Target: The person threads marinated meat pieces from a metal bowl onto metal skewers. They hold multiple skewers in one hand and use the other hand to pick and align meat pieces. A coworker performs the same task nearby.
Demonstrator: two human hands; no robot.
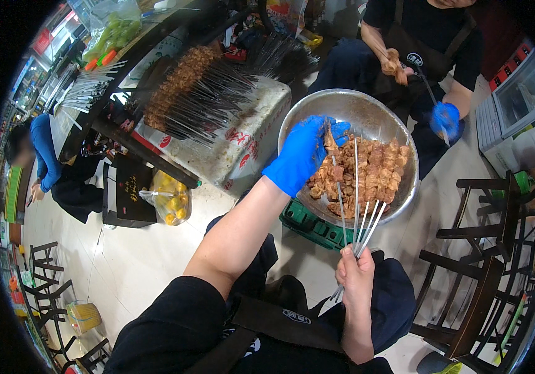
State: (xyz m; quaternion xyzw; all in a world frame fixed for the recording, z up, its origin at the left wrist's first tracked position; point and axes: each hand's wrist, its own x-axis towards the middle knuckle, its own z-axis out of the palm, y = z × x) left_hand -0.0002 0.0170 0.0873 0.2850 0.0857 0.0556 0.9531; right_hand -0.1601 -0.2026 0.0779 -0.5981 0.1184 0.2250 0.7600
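My left hand (305,149), in a blue glove, is over the left side of a large steel bowl (363,110), pinching a strip of raw marinated meat (330,139). My bare right hand (355,273) grips the lower ends of several flat metal skewers (370,222) just outside the bowl's near rim. Some of these skewers are packed with meat chunks (382,170) that lie in the bowl. One skewer on the left (340,194) carries a single visible chunk near its upper part. Loose meat (326,184) lies beneath. The bowl rests on a green plastic crate (311,226).
Loaded skewers (178,89) are piled on a whitish box (248,135) at left. A co-worker (417,61) sits opposite, one gloved hand near a skewer. Wooden stools (468,290) stand at right. A bag of yellow fruit (171,201) and a black box (129,191) are on the floor.
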